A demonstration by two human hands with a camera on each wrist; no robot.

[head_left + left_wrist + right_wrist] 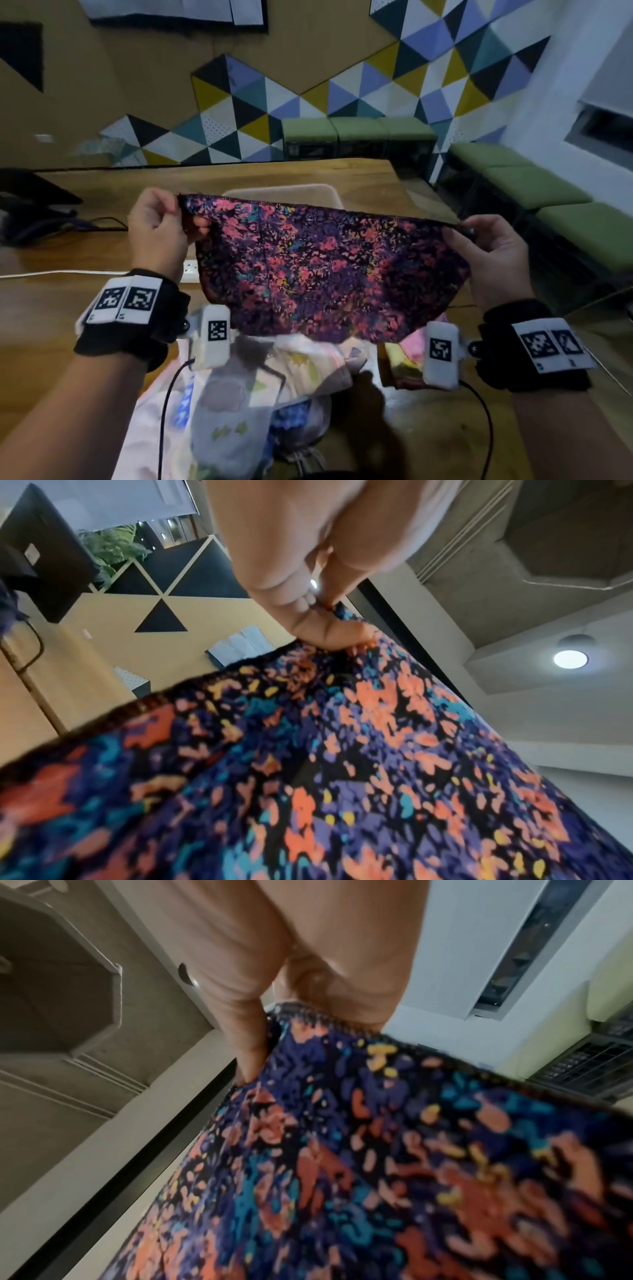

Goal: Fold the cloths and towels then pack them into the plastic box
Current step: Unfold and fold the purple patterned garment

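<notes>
A dark cloth speckled pink, purple, teal and yellow (329, 270) hangs stretched in the air between both hands. My left hand (161, 226) pinches its top left corner, my right hand (486, 246) pinches its top right corner. The left wrist view shows the thumb and fingers (325, 626) closed on the cloth's (342, 777) hem. In the right wrist view the fingers (250, 1053) grip the edge of the cloth (377, 1164). Behind the cloth, the pale plastic box (308, 192) stands on the wooden table (68, 308), mostly hidden.
A heap of pale printed cloths (239, 394) and a pink and yellow one (407, 356) lie on the table below my hands. A white socket strip (190, 269) and cable sit at left, dark equipment (30, 209) at far left. Green benches (531, 185) line the wall.
</notes>
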